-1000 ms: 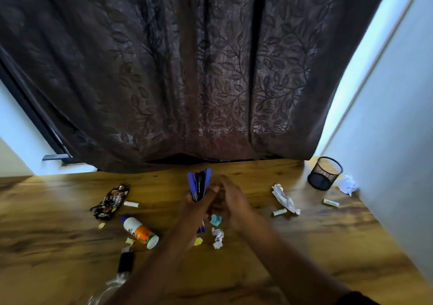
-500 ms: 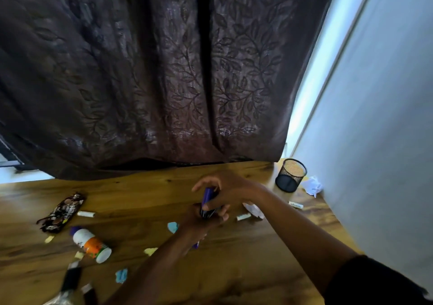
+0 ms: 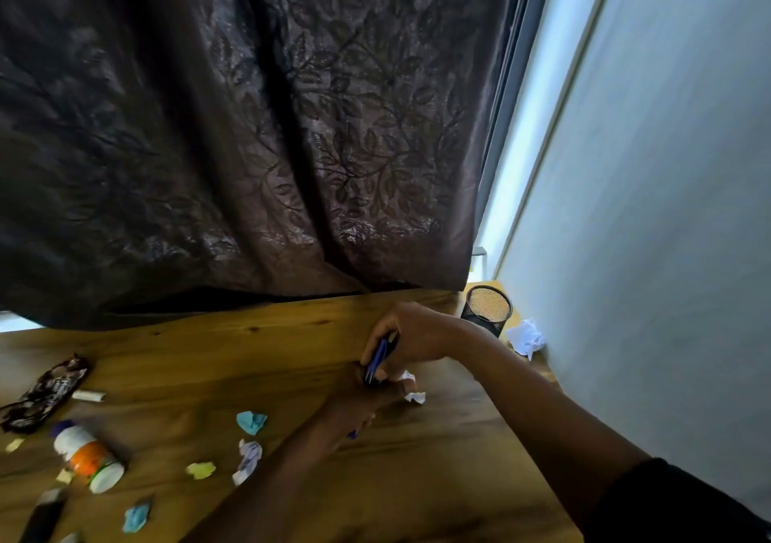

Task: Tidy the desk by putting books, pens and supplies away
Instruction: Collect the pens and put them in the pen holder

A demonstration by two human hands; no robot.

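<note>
A dark brown curtain with a woven leaf pattern hangs over the back edge of the wooden desk, and a pale wall runs along the right side. No writing or brand can be read anywhere; the labels are too blurred.

Both arms meet near the middle of the desk. The right hand, coming from a black sleeve, curls its fingers round a bundle of blue pens, which stand tilted, their upper ends dark. The left hand lies just below and grips the lower part of the same bundle; a blue tip pokes out beneath it.

A black mesh cup stands in the far right corner, with a crumpled white paper just beside it against the wall. At the left edge lies a dark patterned pouch, and a short white stick lies just beside it. Nearer lies a white bottle on its side, with an orange label and a white cap. A black object lies at the lower left edge, too blurred to name.

Small scraps are scattered between: a blue scrap, a white scrap with marks, a yellow scrap, another blue scrap, and a white scrap just beside the hands.
</note>
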